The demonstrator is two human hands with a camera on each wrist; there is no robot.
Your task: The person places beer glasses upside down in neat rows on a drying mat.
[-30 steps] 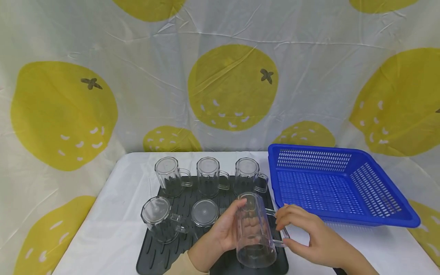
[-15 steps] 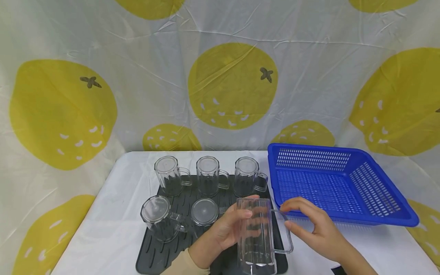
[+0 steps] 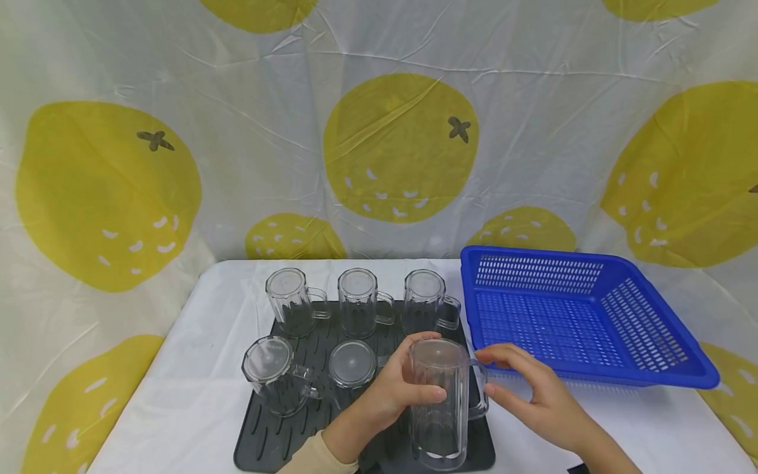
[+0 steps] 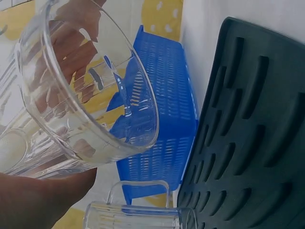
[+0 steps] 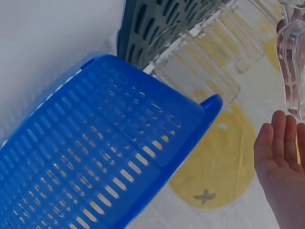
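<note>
My left hand [image 3: 391, 388] grips a clear glass-like mug [image 3: 441, 428] round its body, above the front right of a dark ridged drying mat [image 3: 266, 438]. The mug is upside down, its base upward and its handle [image 3: 480, 401] to the right. In the left wrist view the mug's open rim [image 4: 138, 138] faces down toward the mat. Beside the handle is my right hand [image 3: 541, 405], thumb and forefinger apart around its upper part. The right wrist view shows that hand [image 5: 286, 164] with relaxed fingers close to the handle; contact is hard to tell.
Several like mugs stand upside down on the mat, among them a back-right mug [image 3: 423, 306], a front-left mug [image 3: 272, 375] and a middle mug [image 3: 352, 365]. A blue plastic basket [image 3: 592, 378] sits to the right on the white tablecloth [image 3: 172, 395]. A lemon-print curtain hangs behind.
The mug has turned in my left hand from a tilt to nearly upright, base up, and its handle has swung. My right fingers have loosened from the handle. Mugs on the mat have stayed put.
</note>
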